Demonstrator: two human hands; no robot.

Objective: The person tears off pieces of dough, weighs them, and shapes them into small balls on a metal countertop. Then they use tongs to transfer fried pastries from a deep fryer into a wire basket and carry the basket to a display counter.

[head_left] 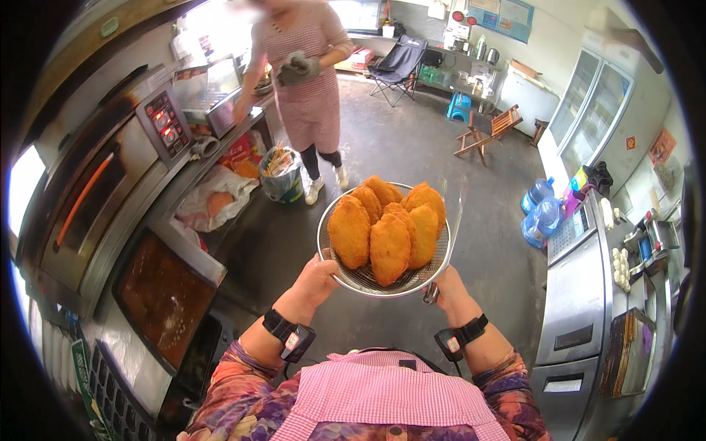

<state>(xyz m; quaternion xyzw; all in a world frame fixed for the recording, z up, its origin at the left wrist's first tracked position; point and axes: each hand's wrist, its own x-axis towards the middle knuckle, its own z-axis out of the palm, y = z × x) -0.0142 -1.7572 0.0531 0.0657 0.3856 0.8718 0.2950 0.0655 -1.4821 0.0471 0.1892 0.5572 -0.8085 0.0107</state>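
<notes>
A round wire-mesh strainer (356,278) is held up in front of me at chest height. Several golden-brown, breaded fried pieces (390,248), flat and oval, stand and lean against one another in it. My left hand (316,279) grips its rim at the near left, thumb on the edge. At the near right my right hand (448,288) is closed at the rim, its fingers partly hidden beneath. Thin metal tongs (459,213) stick up along the strainer's right side above that hand; whether the fingers hold them too is hard to see.
At the left stands an oven (103,195) beside a brown-stained tray (163,298). A co-worker (305,95) in a pink apron and grey gloves stands ahead near a lined bin (282,175). To the right are a steel counter (573,309), water jugs (540,220) and a wooden folding chair (489,132).
</notes>
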